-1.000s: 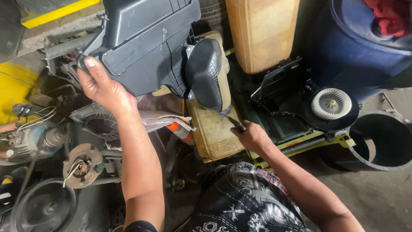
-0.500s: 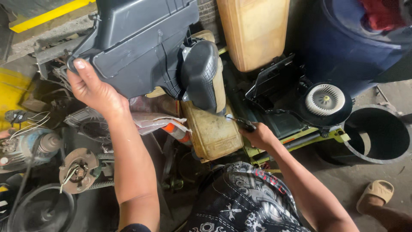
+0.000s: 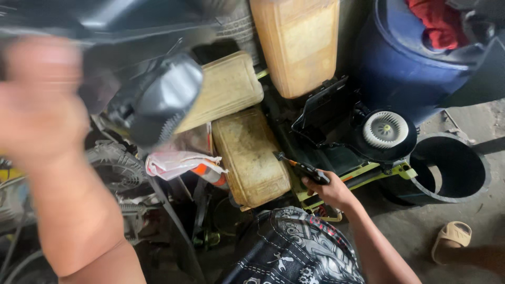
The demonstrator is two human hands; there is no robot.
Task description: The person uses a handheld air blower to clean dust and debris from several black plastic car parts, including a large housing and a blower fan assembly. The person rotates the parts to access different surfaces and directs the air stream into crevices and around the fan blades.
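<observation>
Here the left hand (image 3: 39, 100) is a blur close to the camera, raised against a large dark housing (image 3: 131, 31) that is itself smeared and cut off by the top and left edges. Whether its fingers are spread or curled round the housing I cannot tell. A rounded grey part (image 3: 163, 97) hangs from the housing's underside; it may be a motor cover, but the blur hides its detail.

The right hand (image 3: 331, 190) is sharp. It is closed round the handle of a screwdriver (image 3: 301, 168), fingers wrapped tight. The tool lies low in the middle of the view, just right of a dirty yellowish can (image 3: 251, 158). Its long axis runs from the hand at lower right up to the left, and the tip points at the can's right edge, touching or nearly so.

A second can (image 3: 223, 89) of the same grimy yellow lies tilted above the first, and a taller orange-brown one (image 3: 297, 44) stands behind, cut by the top edge. No label reads on any of them. A crumpled pale plastic bag (image 3: 179, 162) with an orange patch sits left of the first can. To the right are a white blower wheel (image 3: 385, 129) in a black case, a blue barrel (image 3: 421, 68) holding red cloth, a black bucket (image 3: 447, 168), and a tan sandal (image 3: 451, 239).
</observation>
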